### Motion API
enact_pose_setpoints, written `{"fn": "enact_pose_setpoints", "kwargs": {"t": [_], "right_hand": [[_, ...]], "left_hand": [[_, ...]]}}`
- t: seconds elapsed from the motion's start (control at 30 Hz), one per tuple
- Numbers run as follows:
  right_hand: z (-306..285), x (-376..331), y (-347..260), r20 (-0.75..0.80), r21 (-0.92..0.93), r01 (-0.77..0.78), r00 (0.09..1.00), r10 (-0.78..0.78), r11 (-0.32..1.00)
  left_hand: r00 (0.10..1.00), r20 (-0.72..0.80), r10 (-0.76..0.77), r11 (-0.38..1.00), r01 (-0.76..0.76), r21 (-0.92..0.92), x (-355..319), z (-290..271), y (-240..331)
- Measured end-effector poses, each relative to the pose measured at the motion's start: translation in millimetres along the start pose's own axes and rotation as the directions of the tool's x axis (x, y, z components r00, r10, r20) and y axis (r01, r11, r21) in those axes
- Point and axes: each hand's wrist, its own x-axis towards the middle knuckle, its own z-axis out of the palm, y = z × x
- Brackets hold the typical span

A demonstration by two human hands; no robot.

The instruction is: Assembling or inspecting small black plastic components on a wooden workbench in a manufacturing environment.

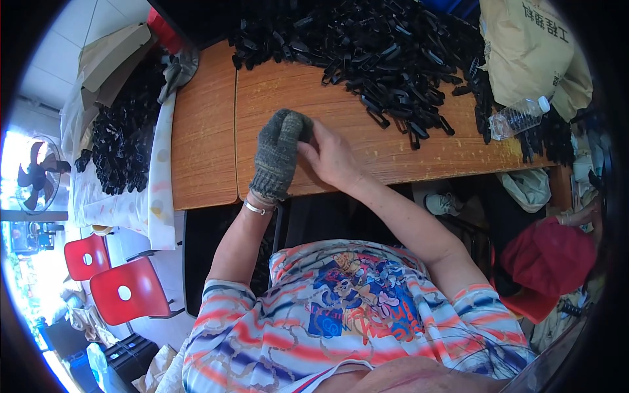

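My left hand wears a grey-green knit glove and is raised just above the near part of the wooden table. Its gloved fingers are bent and pressed together, and whatever they may hold is hidden. My bare right hand meets it from the right, thumb and fingers closed on the edge of the glove near the fingertips. Beyond both hands lies a big heap of black plastic clip-like parts, several of them scattered along its near edge.
At the left, more black parts lie on a white-covered surface near an open carton. On the right are a clear bottle and a brown paper sack. Red chairs and a fan stand left; another person's red clothing shows right.
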Motion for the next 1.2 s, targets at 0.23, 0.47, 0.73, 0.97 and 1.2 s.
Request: {"fn": "enact_pose_setpoints", "kwargs": {"t": [0.23, 0.47, 0.73, 0.97, 1.2], "right_hand": [[4, 11, -27, 0.203, 0.075, -0.078, 0.977, 0.062, 0.994], [-45, 100, 6, 0.154, -0.450, 0.206, 0.976, -0.152, 0.869], [-58, 174, 32, 0.166, -0.856, 0.147, 0.986, -0.005, 0.495], [-49, 181, 28, 0.134, -0.887, 0.073, 0.986, 0.104, 0.456], [-33, 161, 28, 0.251, -0.577, 0.263, 0.958, -0.139, 0.773]], "left_hand": [[0.998, 0.021, -0.053, 0.996, 0.051, 0.079, -25, -23, 25], [0.914, -0.213, -0.345, 0.451, 0.360, 0.817, -120, -128, 85], [0.886, -0.377, -0.269, 0.400, 0.459, 0.794, -172, -153, 78], [0.931, -0.325, -0.169, 0.508, 0.365, 0.780, -156, -155, 79], [0.956, -0.270, -0.115, 0.517, 0.290, 0.805, -124, -126, 89]]}}
